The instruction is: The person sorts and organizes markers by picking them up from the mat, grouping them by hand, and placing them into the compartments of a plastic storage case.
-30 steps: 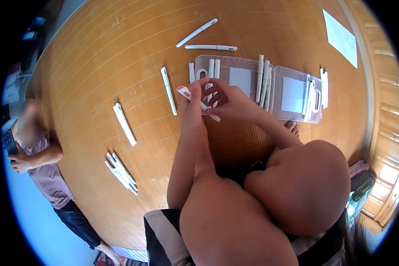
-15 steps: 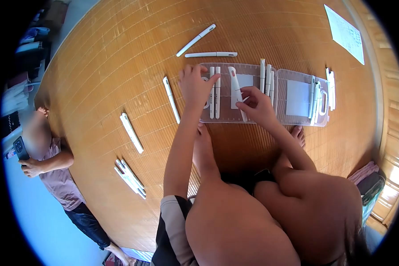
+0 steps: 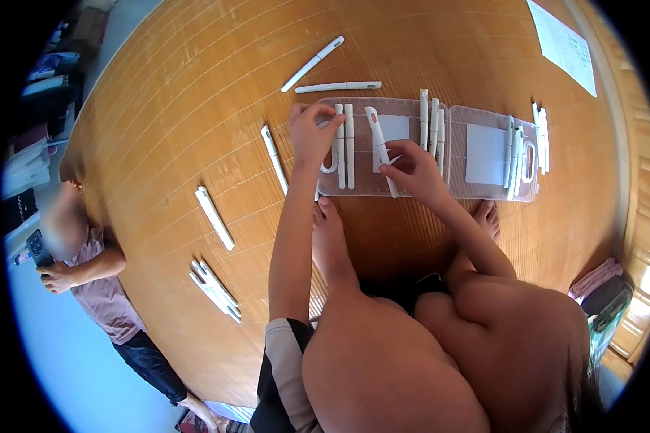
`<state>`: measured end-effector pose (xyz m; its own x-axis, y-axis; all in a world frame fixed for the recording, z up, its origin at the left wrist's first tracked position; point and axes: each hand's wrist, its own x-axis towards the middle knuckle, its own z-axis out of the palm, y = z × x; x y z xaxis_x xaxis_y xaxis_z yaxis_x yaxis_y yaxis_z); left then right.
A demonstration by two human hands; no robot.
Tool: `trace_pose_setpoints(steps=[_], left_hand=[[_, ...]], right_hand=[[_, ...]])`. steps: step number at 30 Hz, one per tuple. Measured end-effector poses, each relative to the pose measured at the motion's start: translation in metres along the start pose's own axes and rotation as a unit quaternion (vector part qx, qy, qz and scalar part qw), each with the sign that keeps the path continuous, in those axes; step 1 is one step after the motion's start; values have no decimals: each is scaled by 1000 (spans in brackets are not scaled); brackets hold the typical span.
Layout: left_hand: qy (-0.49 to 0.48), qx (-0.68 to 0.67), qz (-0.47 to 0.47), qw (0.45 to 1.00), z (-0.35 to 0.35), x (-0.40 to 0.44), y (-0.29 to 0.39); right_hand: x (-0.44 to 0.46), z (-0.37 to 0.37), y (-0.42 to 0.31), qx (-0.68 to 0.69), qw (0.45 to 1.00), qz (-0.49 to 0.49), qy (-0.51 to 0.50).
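An open clear plastic case [image 3: 404,189] lies flat on the mat, its lid side to the right. My right hand [image 3: 416,172] pinches the lower part of a white marker [image 3: 373,128] and holds it over the case. At the case's left end, my left hand [image 3: 313,136] has thumb and forefinger closed at the upper end of one white marker [image 3: 341,159]. Beside that one lies a second white marker [image 3: 349,155]. Several markers [image 3: 433,126] stand side by side near the hinge, and a few more [image 3: 515,162] are by the right handle.
Loose white markers lie on the mat: one at the top [image 3: 313,63], one below it [image 3: 338,87], others left [image 3: 214,218] and a bunch lower left [image 3: 215,291]. A printed sheet [image 3: 565,47] is at upper right. Another person [image 3: 97,289] holds a phone at left.
My left thumb and forefinger have drawn together at the upper end of the left marker. My right hand still holds its marker, nearly unmoved. The view has shifted slightly.
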<state>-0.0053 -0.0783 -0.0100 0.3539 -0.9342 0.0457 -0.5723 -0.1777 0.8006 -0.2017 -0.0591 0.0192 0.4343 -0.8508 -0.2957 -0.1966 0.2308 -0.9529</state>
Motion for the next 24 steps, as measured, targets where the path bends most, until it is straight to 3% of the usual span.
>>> trace_pose_setpoints(steps=[8,13,24], left_hand=[[-6,-5,-11,1000,-1,0,3],[-16,95,-29,995,-1,-4,15],[-32,81,-56,995,4,0,8]], right_hand=[[3,-3,-2,7,1000,15,19],[4,-1,0,6,999,33,12],[5,-5,4,27,999,22,20]])
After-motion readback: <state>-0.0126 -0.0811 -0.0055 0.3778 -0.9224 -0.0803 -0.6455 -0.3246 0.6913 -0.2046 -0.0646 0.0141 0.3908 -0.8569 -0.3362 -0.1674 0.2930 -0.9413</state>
